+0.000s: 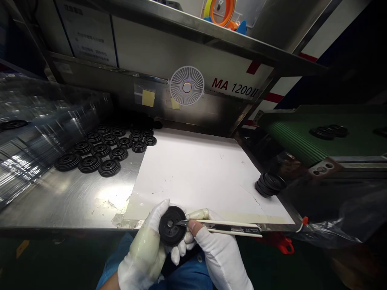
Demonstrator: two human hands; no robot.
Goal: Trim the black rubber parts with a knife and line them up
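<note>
My left hand (145, 249), in a white glove, is closed around a round black plastic part (170, 231) held just below the table's front edge. My right hand (216, 251), also gloved, grips a white utility knife (229, 228). The blade tip rests on the part near its centre hole. Both hands sit over my lap, in front of the white sheet (199, 173) on the steel table (72, 197).
Rows of similar black round parts (105, 149) lie on the steel table at the back left. A small stack of black parts (270, 184) sits at the sheet's right edge. A green conveyor (305, 137) carries more parts (328, 131) at the right. Clear plastic wrap (39, 133) lies at the left.
</note>
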